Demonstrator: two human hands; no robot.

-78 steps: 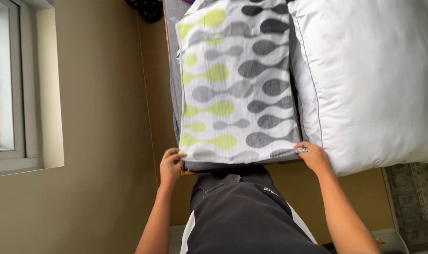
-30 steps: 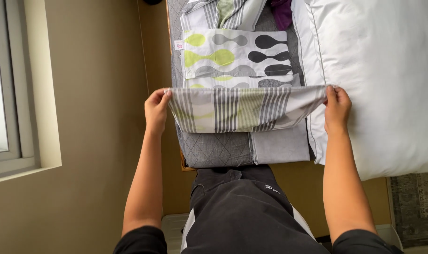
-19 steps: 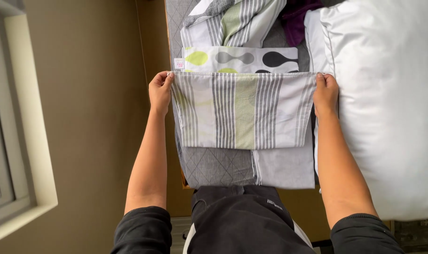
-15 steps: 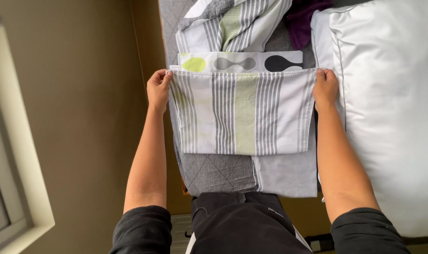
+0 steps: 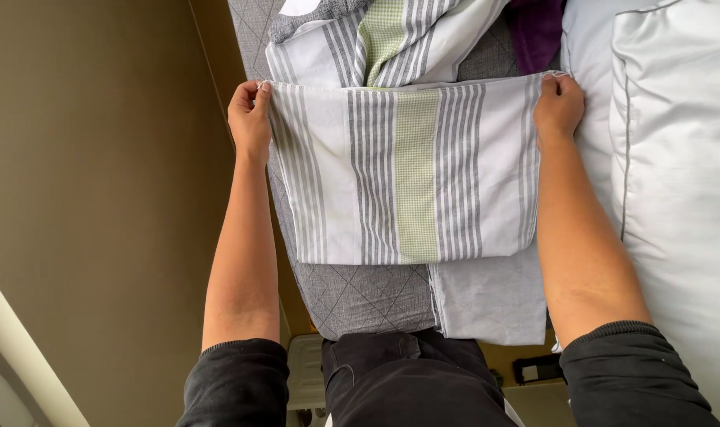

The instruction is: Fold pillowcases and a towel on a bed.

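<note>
Folded farther forward, striped cloth [image 5: 407, 174] pinched by left hand [image 5: 249, 119], right hand [image 5: 558, 107].

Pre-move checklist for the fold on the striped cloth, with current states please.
1. Left hand pinches the far left corner of the striped cloth: ok.
2. Right hand pinches the far right corner: ok.
3. Far edge runs level between the hands: ok.
4. Near folded edge lies flat and straight: ok.
5. Corners of the layers underneath line up: cannot tell, hidden.
6. Surroundings free: not ok, another striped piece touches the far edge and the white pillow lies close on the right.
</note>
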